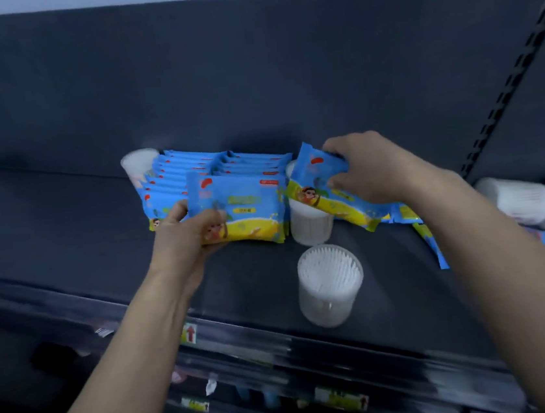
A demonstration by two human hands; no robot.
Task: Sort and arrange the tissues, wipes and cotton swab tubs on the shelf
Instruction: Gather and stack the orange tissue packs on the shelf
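Blue wipes packs gripped by left hand (187, 231) and right hand (367, 170), bare shelf (63, 230) leftward, seemingly.

1. The left hand (187, 231) grips a blue-and-yellow wipes pack (240, 206) at the front of the rows of packs (192, 171) on the dark shelf (62, 223).
2. The right hand (367, 170) holds a tilted pack (321, 180) over a swab tub (310, 224).
3. Another swab tub (330, 283) stands nearer the shelf edge.
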